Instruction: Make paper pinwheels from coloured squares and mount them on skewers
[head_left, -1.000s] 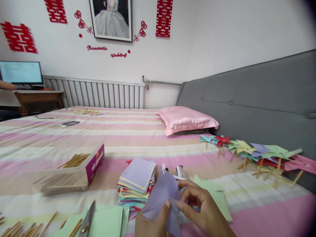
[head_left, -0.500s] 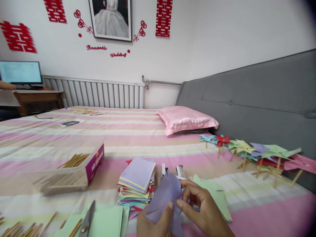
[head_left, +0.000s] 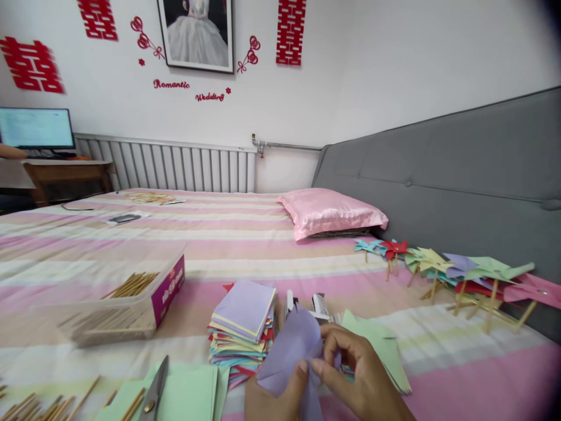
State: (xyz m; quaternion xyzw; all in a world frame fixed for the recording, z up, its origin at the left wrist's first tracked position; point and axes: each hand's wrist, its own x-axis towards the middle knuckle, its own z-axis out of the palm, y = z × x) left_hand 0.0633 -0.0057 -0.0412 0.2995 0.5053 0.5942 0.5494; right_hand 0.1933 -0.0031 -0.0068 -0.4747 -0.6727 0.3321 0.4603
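A sheet of purple paper [head_left: 291, 348], partly folded over and curled, is held between my two hands low in the middle of the view. My left hand [head_left: 274, 400] grips its lower left part, with the thumb pressed on the front. With thumb and fingers pinched, my right hand [head_left: 359, 371] holds the paper's right side. Anything small between those fingertips is hidden. Just left of the hands stands a stack of coloured paper squares [head_left: 243, 310], a purple one on top. Small white boxes [head_left: 319, 305] sit behind the paper.
Scissors [head_left: 154, 392] lie on green paper sheets [head_left: 190, 389], with loose wooden sticks [head_left: 52, 409] to the left. A clear plastic box [head_left: 118, 318] holds more sticks. Several paper pinwheels [head_left: 495, 269] line the headboard [head_left: 438, 158]. A pink pillow [head_left: 331, 211] lies further back.
The purple paper's right side is curled slightly further, and its top edge looks rounder. My right fingers have shifted a little on it; everything else stays put.
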